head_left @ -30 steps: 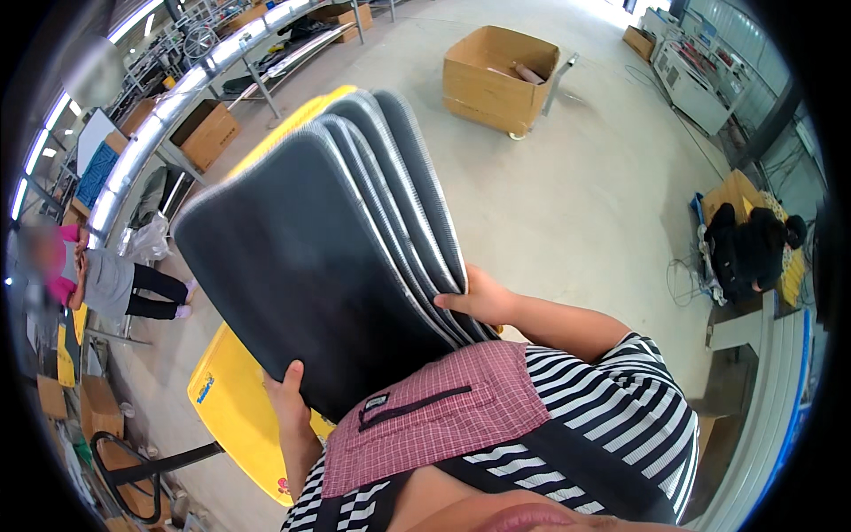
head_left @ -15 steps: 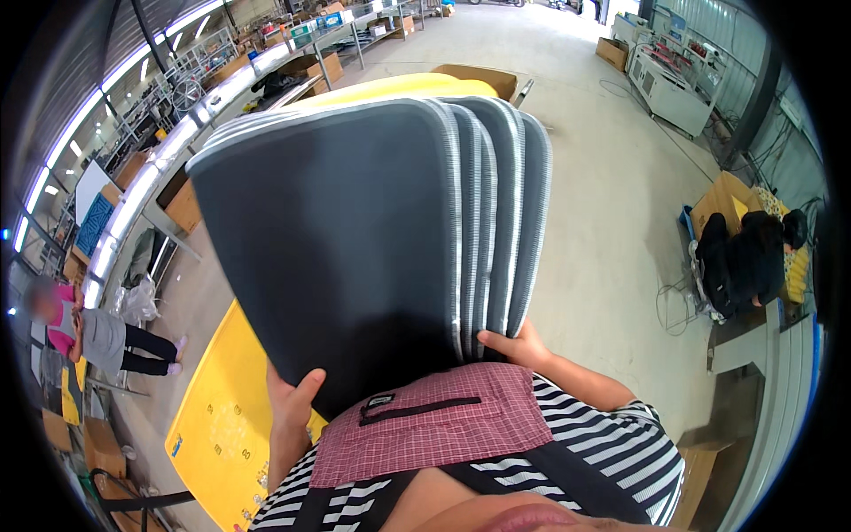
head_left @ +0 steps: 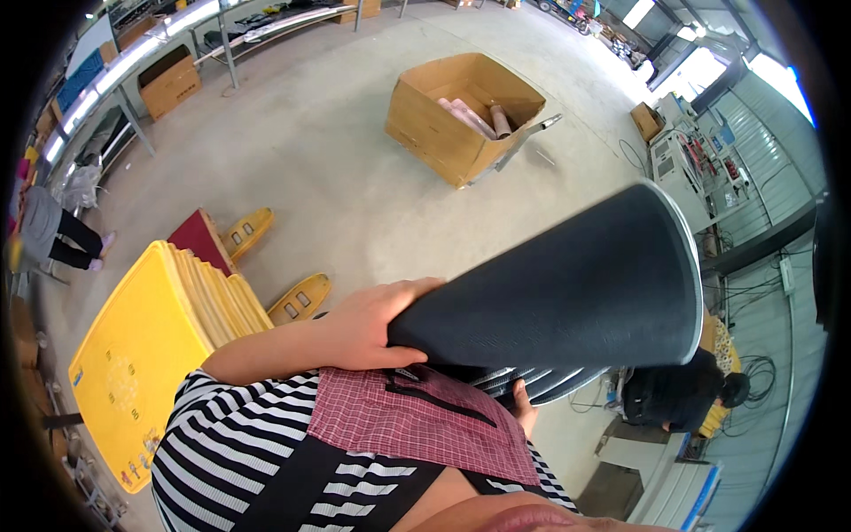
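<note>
Against my front I carry a stack of dark mats (head_left: 558, 288) with pale stitched edges. Its top mat is bowed, and it leans out to the right. My left hand (head_left: 381, 324) is closed on the near left edge, thumb low and fingers over the top mat. Lower down, my right hand (head_left: 525, 410) grips the stitched edges from the right. The mats hide most of its fingers. Beside my left arm stands a stack of yellow panels (head_left: 133, 355), the front one printed with small pictures.
A cardboard box (head_left: 425, 146) holding pink rolls stands ahead on the floor. Two yellow slotted forks (head_left: 300, 297) and a dark red board (head_left: 199, 241) lie past the yellow stack. One person (head_left: 40, 226) stands far left; another, in black (head_left: 674, 390), bends at right. Machines (head_left: 687, 168) line the right wall.
My view and body have turned right. The mats have swung from upright in front of me to leaning right, and my left forearm now crosses my chest. The cardboard box has come into full view.
</note>
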